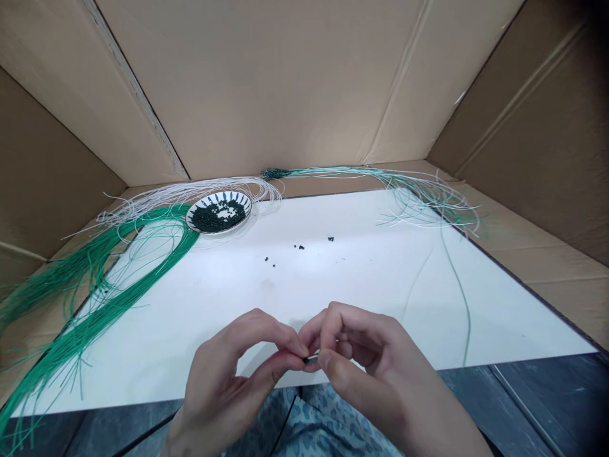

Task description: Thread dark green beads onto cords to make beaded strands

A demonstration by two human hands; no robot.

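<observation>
1. While both hands meet just above the near edge of the white board [361, 304], a small dark tubular piece [311, 359] sits pinched between them, with a metallic glint at one end.
2. Left hand [233, 381]: fingers curled inward and nearly closed; thumb and forefinger grip one end of the piece.
3. Right hand [375, 374]: fingers likewise curled; thumb and forefinger close on the other end. The exact contact points are partly hidden.
4. Board surface: a few loose dark granules [299, 246] lie well beyond the hands.
5. Far edge: a white dish with a dark pattern [240, 222] holds a heap of dark green granules [217, 216]. A bundle of white wires [190, 190] curves behind it, and a bundle of green wires [95, 298] lies to its left.
6. Right side: mixed green and white wires [404, 184] spread along the far corner; a single green wire [464, 304] trails across the board.
7. Surroundings: cardboard box panels [266, 82] rise behind the board; patterned clothing [323, 419] shows below the hands.
</observation>
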